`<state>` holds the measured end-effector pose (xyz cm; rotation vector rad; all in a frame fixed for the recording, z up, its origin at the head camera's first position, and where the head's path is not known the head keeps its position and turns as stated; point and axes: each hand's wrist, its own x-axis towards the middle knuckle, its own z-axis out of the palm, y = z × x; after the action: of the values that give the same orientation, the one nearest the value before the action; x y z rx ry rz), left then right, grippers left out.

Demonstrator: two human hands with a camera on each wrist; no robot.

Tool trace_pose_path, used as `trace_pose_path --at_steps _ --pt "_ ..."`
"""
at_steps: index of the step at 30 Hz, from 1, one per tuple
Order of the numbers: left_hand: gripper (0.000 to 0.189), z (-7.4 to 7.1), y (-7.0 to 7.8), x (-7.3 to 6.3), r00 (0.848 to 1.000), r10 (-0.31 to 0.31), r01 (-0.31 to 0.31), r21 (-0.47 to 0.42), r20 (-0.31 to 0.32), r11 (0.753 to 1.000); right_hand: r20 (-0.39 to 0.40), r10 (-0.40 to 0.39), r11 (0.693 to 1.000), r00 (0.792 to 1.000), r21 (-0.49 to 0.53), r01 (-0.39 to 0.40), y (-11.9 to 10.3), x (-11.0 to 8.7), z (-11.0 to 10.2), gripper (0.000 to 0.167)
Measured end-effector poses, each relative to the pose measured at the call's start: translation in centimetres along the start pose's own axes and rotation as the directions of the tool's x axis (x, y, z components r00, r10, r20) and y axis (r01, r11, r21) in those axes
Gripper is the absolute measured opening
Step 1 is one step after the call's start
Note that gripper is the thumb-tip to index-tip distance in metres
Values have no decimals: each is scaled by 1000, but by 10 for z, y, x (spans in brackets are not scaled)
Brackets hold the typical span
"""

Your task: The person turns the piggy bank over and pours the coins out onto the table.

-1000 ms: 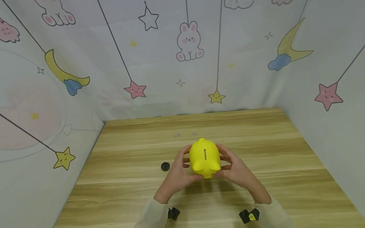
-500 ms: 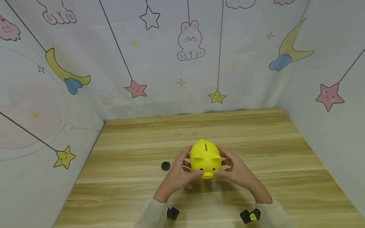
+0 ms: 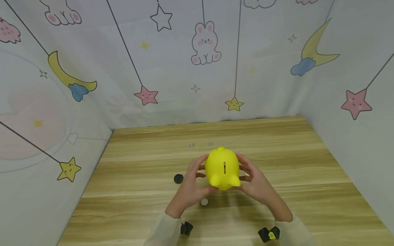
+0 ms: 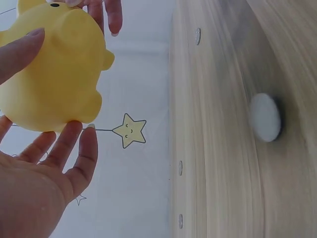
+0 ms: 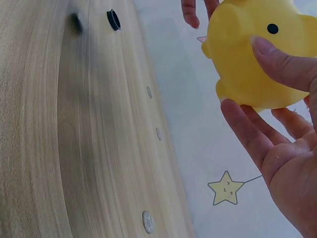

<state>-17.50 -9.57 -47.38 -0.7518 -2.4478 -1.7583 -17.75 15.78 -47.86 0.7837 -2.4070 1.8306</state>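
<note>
Both hands hold a yellow piggy bank [image 3: 222, 167] between them, raised above the table. Its top slot and ears face the head camera, and its snout points toward the person. My left hand [image 3: 194, 182] grips the left side, thumb on the front and fingertips under the feet in the left wrist view. The right hand [image 3: 253, 181] grips the opposite side, its thumb near the black eye [image 5: 273, 29]. On the table below, beside the left wrist, lies a pale round coin [image 3: 204, 202]. The belly of the piggy bank is hidden from the head view.
A black round plug [image 3: 178, 178] lies left of the left hand. Two coins [image 3: 191, 145] lie toward the back of the wooden table [image 3: 138, 164]; another coin [image 5: 148, 221] shows in the right wrist view. A printed cloth [image 3: 172, 68] encloses the back and sides.
The piggy bank rocked face-up, then tipped back so its slot faces the head camera. A coin has come into view on the table below the left hand. Both hands keep their hold.
</note>
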Motion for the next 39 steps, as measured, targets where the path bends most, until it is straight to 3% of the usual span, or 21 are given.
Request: trace_pose_path --at_steps 25,35,39 --pt "98 3 -7 2 994 111 -110 24 -21 994 -37 -58 998 998 -40 56 2 2 4 91" --pt "96 3 -7 0 994 110 -108 63 -27 992 -30 -35 998 999 -51 33 3 1 4 91" --pt "98 2 -5 0 999 44 -44 38 -10 998 9 -21 1000 1000 -8 21 3 1 2 93"
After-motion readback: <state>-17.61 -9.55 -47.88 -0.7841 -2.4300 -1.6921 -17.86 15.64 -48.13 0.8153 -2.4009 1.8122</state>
